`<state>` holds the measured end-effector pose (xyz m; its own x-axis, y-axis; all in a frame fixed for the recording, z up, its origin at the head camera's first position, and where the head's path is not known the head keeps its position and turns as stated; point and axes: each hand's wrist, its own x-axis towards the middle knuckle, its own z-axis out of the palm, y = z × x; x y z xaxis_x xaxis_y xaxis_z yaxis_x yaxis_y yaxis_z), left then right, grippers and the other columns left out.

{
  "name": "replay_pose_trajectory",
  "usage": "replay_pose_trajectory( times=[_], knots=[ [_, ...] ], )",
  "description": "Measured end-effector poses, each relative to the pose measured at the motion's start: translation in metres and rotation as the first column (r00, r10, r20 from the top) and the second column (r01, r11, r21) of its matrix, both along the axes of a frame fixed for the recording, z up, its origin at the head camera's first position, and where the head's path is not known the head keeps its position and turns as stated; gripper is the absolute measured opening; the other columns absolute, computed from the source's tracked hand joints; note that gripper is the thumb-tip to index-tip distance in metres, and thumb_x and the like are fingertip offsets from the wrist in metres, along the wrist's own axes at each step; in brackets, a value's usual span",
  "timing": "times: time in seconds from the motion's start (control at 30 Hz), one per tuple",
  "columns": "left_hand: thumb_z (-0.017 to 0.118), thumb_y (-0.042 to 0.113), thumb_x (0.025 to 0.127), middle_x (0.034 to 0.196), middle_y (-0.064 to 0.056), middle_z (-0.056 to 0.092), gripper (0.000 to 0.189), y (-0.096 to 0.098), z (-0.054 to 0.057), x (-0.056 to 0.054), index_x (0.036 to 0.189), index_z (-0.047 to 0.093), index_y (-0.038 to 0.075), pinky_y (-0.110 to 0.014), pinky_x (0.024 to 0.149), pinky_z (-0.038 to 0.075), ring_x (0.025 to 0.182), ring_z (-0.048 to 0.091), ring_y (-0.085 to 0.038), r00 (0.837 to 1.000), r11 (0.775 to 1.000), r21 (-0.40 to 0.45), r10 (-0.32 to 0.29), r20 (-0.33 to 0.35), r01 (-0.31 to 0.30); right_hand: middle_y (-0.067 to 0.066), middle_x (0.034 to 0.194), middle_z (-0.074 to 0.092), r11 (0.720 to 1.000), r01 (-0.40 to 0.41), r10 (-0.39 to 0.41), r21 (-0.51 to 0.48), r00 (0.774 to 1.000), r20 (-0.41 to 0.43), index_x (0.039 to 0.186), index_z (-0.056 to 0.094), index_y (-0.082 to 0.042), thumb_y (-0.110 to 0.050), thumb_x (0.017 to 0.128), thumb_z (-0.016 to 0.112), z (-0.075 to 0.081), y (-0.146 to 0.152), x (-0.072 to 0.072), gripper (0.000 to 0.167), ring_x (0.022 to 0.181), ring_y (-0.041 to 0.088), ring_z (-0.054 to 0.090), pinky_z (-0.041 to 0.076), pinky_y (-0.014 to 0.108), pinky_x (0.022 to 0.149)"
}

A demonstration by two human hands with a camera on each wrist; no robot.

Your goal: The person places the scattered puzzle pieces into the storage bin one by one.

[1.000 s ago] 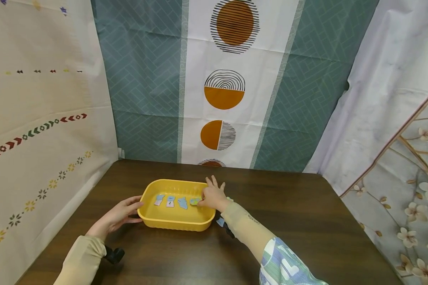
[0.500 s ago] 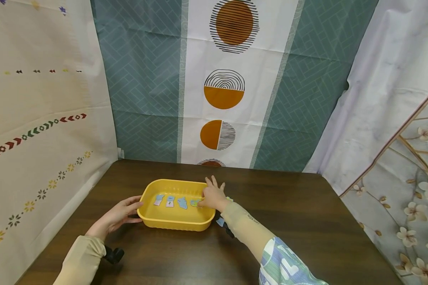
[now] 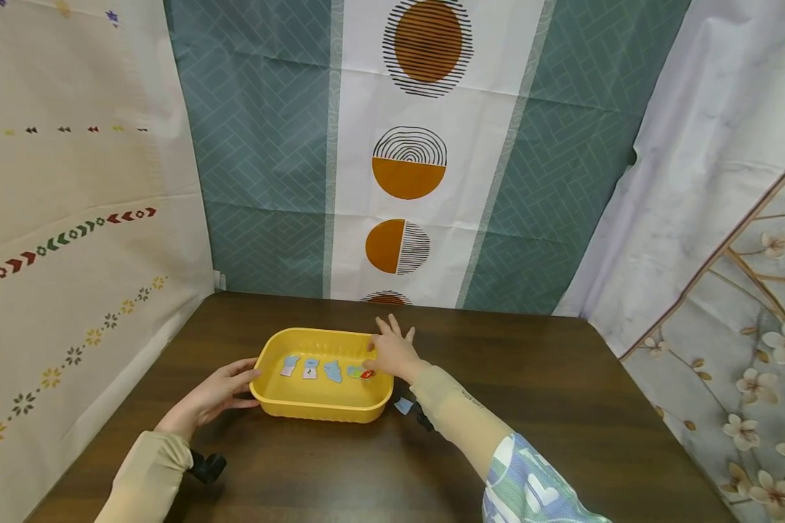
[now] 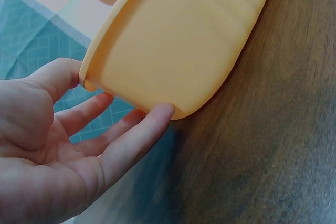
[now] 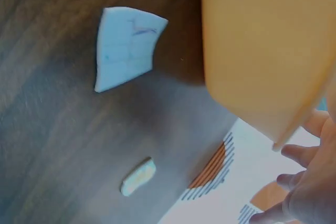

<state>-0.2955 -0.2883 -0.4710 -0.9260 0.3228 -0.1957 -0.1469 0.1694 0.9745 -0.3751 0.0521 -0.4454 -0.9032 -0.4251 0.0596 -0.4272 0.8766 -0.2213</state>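
Nearest to the person, a dark brown wooden table (image 3: 288, 476) carries everything, and on it, just beside the right end of a yellow rounded rectangular basket that looks like plastic (image 3: 320, 411), lies a pale blue flat piece with curved edges (image 5: 126, 51). The left hand (image 3: 219, 391) holds the basket by its left end: the thumb is bent over the rim, and the fingers reach below along the outer wall. The important relation is at the other end, where a small red flat piece (image 3: 367, 375) lies inside the basket, just beside the thumb of the right hand (image 3: 394, 357), on the side toward the person. This piece seems longer across the basket than deep, with a slight slant, but it is too small to be sure. The right hand is clearly the nearer one; its fingers are spread apart above the right rim and grip nothing visible, though I cannot tell whether the thumb touches the piece. To the left of the red piece, in one row on the basket floor, come a green flat piece (image 3: 353, 371), very close to it, then a light blue irregular piece (image 3: 333, 371) and two pink-and-blue pieces (image 3: 310, 368). Farther, outside the basket, the right wrist view shows a small whitish elongated piece (image 5: 138, 177) on the table, and behind stands a teal and white patterned cloth (image 3: 268, 160).
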Motion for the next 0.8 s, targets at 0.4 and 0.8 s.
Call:
replay_pose_trajectory(
  times=[0.4,0.8],
  knots=[
    [0.045,0.025,0.106,0.144,-0.04,0.028,0.069,0.001,0.002,0.003,0.151,0.009,-0.013,-0.046,0.09,0.057,0.109,0.062,-0.025,1.0,1.0,-0.014,-0.006,-0.007,0.006,0.015,0.159,0.028,0.997,0.011,-0.012,-0.08,1.0,-0.013,0.101,0.072,-0.014,-0.032,0.086,0.076,0.038,0.017,0.01,0.024,0.15,0.041,0.01,0.01,0.081,0.107],
    [0.046,0.026,0.105,0.144,-0.04,0.028,0.07,0.001,0.002,0.001,0.15,0.009,-0.014,-0.045,0.09,0.058,0.108,0.063,-0.023,1.0,1.0,-0.011,-0.005,-0.007,0.005,0.014,0.16,0.027,0.992,0.068,-0.074,-0.108,0.995,-0.061,0.104,0.071,-0.014,-0.034,0.09,0.072,0.041,0.052,0.002,0.025,0.149,0.042,0.011,0.011,0.08,0.107]
  ],
)
